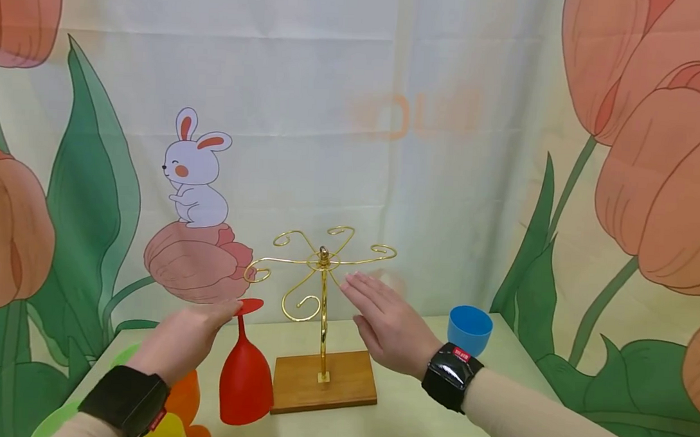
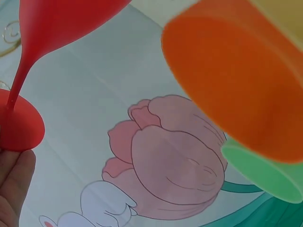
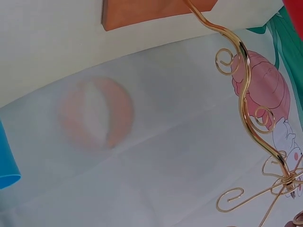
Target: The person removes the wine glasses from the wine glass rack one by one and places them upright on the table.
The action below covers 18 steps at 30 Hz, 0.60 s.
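By its flat foot, my left hand [image 1: 186, 334] pinches a red goblet [image 1: 246, 382] that hangs upside down, bowl lowest. The left wrist view shows fingertips [image 2: 21, 170] against the foot. Beside the goblet stands a gold metal rack [image 1: 324, 301] with curled hook arms on a wooden base [image 1: 344, 376]. My right hand [image 1: 389, 323] is held up to the right of its post, fingers straight, their tips right at one of the front arms. In the right wrist view the rack's wavy post [image 3: 244, 94] shows, while most of that hand is out of frame.
A blue cup [image 1: 470, 327] stands at the table's back right. Orange [image 1: 186, 396], yellow [image 1: 166, 431] and green cups [image 1: 53, 420] crowd the left side, partly hidden by my left wrist. Behind the table [image 1: 424, 407] hangs a curtain [image 1: 307, 114] printed with tulips and a rabbit.
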Available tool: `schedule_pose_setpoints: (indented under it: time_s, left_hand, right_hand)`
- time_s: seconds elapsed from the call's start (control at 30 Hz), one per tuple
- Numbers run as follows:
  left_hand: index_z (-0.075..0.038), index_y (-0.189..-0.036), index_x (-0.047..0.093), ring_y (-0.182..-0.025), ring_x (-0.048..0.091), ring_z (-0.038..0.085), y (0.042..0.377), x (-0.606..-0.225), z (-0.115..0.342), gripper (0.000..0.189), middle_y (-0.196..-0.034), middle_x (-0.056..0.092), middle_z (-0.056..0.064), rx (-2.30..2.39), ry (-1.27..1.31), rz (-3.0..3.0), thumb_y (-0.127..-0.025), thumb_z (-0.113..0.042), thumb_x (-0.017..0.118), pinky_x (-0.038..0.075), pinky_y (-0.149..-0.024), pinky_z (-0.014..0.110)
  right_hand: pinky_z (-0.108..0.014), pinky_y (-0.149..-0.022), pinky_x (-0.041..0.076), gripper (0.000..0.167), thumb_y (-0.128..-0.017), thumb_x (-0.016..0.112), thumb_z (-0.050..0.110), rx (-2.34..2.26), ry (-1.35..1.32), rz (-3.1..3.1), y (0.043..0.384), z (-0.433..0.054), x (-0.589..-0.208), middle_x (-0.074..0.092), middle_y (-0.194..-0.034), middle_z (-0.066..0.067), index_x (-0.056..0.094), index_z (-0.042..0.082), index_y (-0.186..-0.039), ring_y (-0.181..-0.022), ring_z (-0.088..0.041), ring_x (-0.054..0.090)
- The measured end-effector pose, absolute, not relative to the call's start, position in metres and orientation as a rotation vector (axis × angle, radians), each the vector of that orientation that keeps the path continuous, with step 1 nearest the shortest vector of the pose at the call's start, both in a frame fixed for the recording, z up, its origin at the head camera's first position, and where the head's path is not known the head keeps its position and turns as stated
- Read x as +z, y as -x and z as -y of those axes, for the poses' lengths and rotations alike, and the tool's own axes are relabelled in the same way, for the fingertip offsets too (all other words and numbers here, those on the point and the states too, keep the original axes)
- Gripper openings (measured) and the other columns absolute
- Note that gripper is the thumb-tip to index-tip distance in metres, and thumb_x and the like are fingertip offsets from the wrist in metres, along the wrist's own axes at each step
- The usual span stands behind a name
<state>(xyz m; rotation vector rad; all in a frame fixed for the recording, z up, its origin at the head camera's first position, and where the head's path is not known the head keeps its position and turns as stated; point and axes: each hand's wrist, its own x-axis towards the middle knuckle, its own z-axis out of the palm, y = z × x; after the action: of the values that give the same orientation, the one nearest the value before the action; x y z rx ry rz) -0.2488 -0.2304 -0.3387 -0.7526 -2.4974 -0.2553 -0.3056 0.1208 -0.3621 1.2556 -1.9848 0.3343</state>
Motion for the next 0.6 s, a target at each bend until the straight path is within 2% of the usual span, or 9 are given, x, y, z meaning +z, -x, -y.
schedule_pose_setpoints:
  time_s: [0.2, 0.4, 0.47, 0.6]
  left_hand:
    - [-0.006, -0.123, 0.067, -0.097, 0.068, 0.024, 0.240, -0.348, 0.217, 0.046, -0.110, 0.070, 0.007, -0.230, 0.815, 2.437, -0.080, 0.011, 0.070, 0.056, -0.080, 0.041]
    - [-0.006, -0.122, 0.068, -0.099, 0.068, 0.022, 0.233, -0.354, 0.201, 0.046, -0.110, 0.071, 0.006, -0.242, 0.896, 2.374, -0.078, 0.008, 0.073, 0.056, -0.081, 0.038]
    - [-0.007, -0.120, 0.068, -0.099, 0.068, 0.020, 0.229, -0.356, 0.195, 0.046, -0.110, 0.071, 0.004, -0.252, 0.921, 2.356, -0.078, 0.009, 0.073, 0.056, -0.081, 0.037]
    - [-0.012, -0.123, 0.067, -0.098, 0.068, 0.017, 0.221, -0.361, 0.178, 0.045, -0.110, 0.071, 0.000, -0.319, 0.936, 2.431, -0.082, 0.006, 0.071, 0.056, -0.080, 0.034]
  right_hand:
    - [-0.040, -0.112, 0.030, 0.061, -0.096, 0.049, 0.016, 0.364, -1.206, 2.064, 0.301, -0.135, -0.369, 0.028, -0.157, -0.007, 0.028, 0.009, -0.152, -0.142, -0.024, 0.029]
    - [-0.040, -0.107, 0.037, 0.075, -0.096, 0.058, 0.020, 0.479, -0.980, 2.299, 0.294, -0.157, -0.380, 0.029, -0.156, -0.003, 0.012, 0.020, -0.157, -0.139, -0.020, 0.034]
    - [-0.039, -0.107, 0.036, 0.075, -0.097, 0.058, 0.023, 0.464, -0.944, 2.345, 0.292, -0.164, -0.386, 0.030, -0.156, -0.001, 0.013, 0.022, -0.157, -0.139, -0.018, 0.035]
    - [-0.039, -0.106, 0.038, 0.070, -0.096, 0.059, 0.028, 0.409, -0.983, 2.374, 0.288, -0.172, -0.398, 0.032, -0.155, -0.002, 0.023, 0.019, -0.155, -0.138, -0.018, 0.036]
